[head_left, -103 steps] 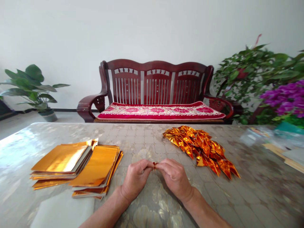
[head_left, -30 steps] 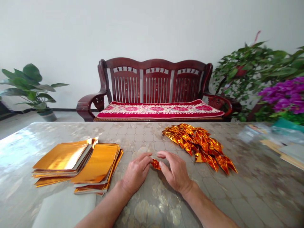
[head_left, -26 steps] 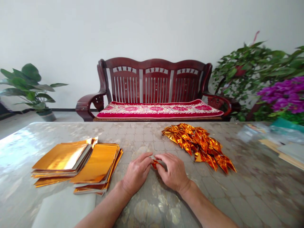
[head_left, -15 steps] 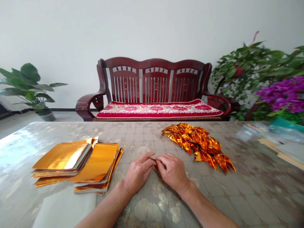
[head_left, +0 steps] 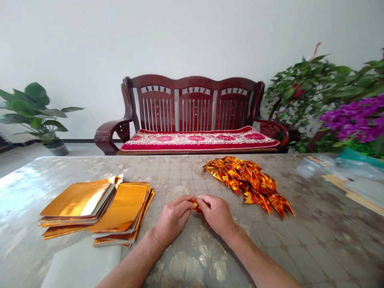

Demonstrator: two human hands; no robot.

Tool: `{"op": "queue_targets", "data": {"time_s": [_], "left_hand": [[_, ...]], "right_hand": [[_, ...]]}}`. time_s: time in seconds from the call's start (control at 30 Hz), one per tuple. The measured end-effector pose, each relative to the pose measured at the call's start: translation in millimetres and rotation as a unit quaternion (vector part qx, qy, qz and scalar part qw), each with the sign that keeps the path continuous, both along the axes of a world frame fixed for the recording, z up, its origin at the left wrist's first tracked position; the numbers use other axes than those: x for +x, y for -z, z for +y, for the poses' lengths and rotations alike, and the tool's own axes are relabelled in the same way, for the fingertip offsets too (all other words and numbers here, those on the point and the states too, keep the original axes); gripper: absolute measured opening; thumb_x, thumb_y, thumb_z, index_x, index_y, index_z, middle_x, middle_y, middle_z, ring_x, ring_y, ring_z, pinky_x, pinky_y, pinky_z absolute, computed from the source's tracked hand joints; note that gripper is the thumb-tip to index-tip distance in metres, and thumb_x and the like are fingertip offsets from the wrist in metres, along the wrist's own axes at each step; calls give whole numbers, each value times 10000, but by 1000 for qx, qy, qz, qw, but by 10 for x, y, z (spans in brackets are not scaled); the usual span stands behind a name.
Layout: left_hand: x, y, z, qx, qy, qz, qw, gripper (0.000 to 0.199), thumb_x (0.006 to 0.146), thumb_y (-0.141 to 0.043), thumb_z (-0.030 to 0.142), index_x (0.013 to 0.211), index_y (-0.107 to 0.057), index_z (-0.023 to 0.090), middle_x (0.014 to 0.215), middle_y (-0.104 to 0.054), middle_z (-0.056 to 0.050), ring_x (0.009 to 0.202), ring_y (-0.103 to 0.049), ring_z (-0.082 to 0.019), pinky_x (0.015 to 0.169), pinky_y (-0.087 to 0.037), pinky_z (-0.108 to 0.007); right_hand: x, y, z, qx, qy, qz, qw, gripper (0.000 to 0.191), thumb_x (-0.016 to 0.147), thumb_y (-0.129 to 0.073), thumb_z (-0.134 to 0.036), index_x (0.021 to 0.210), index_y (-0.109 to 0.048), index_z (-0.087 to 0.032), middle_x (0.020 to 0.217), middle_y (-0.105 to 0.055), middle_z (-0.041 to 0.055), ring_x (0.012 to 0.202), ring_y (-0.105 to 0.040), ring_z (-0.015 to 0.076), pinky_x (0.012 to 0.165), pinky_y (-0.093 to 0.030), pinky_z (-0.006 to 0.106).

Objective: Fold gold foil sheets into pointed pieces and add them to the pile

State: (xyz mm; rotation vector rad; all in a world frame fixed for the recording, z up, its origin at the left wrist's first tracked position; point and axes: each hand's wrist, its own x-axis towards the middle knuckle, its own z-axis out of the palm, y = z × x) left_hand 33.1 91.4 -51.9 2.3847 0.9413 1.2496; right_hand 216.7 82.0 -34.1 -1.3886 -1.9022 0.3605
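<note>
Between my two hands is a small piece of folded gold foil paper (head_left: 197,206), mostly covered by the fingers. My left hand (head_left: 175,216) pinches its left side, and my right hand (head_left: 216,214) grips its right side with the thumb along the near face. To the left lie two stacks of flat gold foil sheets, the farther stack (head_left: 73,200) and the nearer stack (head_left: 121,208). Right of my hands, toward the back, a heap of folded gold foil pieces (head_left: 249,180) with pointed ends spreads over the patterned table (head_left: 186,260).
A pale sheet (head_left: 82,266) lies beside my left forearm. Clear plastic bags (head_left: 318,165) and tan cardboard (head_left: 354,192) sit at the right edge. Beyond the table stand a wooden bench (head_left: 195,106), a potted plant (head_left: 39,116) and purple flowers (head_left: 355,116).
My fingers have shifted on the foil piece, and more of its gold surface shows between them. The camera view has moved slightly; the stacks and heap stay in place.
</note>
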Motion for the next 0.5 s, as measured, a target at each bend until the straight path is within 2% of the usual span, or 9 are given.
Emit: {"op": "queue_targets", "data": {"time_s": [0.1, 0.23, 0.37, 0.5], "left_hand": [[-19, 35, 25, 4, -43, -4, 999, 277, 848, -518, 26, 924, -690, 229, 1145, -699, -49, 1044, -677, -153, 923, -549, -273], [-48, 66, 80, 5, -102, -8, 995, 252, 826, -529, 37, 886, -688, 224, 1127, -702, -54, 1029, -683, -170, 901, -559, -292], [-60, 83, 119, -7, -122, -12, 992, 234, 837, -530, 61, 887, -686, 229, 1083, -709, -41, 995, -686, -162, 889, -556, -289], [-60, 77, 124, -19, -118, -31, 992, 223, 839, -536, 65, 874, -685, 227, 1032, -718, -30, 967, -687, -155, 880, -548, -278]], "right_hand": [[79, -20, 3, 33, -20, 71, 997, 297, 987, -415, -291, 996, -707, -232, 956, -745, 40, 901, -682, 187, 783, -504, 273], [169, -50, -8, 111, -53, 106, 987, 218, 954, -439, -264, 982, -650, -212, 984, -688, 64, 933, -640, 193, 820, -508, 299], [187, -68, -18, 152, -90, 23, 984, 112, 873, -536, -215, 926, -635, -218, 985, -653, 65, 921, -617, 203, 832, -495, 328], [177, -30, 0, 145, -81, -59, 984, 107, 829, -629, -202, 927, -665, -223, 983, -662, 59, 879, -619, 200, 797, -488, 324]]}}
